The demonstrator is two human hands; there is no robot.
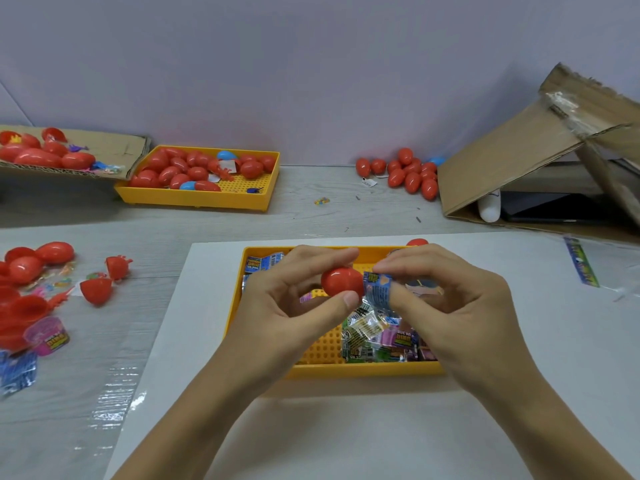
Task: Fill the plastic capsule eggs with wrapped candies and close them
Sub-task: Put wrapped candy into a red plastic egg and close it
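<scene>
1. At frame centre, my left hand [294, 299] grips a red capsule egg half [342, 281] between its thumb and curled fingers, held above the near yellow tray [363, 370].
2. My right hand [450, 299] pinches a blue wrapped candy [378, 289] between thumb and forefinger, its end touching the open side of the egg half. I cannot tell how far it sits inside.
3. The near tray rests on a white sheet [346, 427] on the worktop [311, 216]. It holds a heap of loose wrapped candies [377, 337] at its right side; both hands hide much of its far half.
4. A red egg [417, 242] shows just beyond the tray's far rim, partly hidden behind the right hand.
5. Centre left: loose red eggs and egg halves [41, 261], a pink tub [48, 336] and a blue wrapper [17, 372] lie on clear plastic film.
6. Upper left: a second yellow tray [194, 199] holds red eggs and two blue ones, beside a cardboard flap [117, 147] bearing more red eggs.
7. Upper right: a cluster of closed red eggs [408, 174] lies against a tilted cardboard box [512, 157].
</scene>
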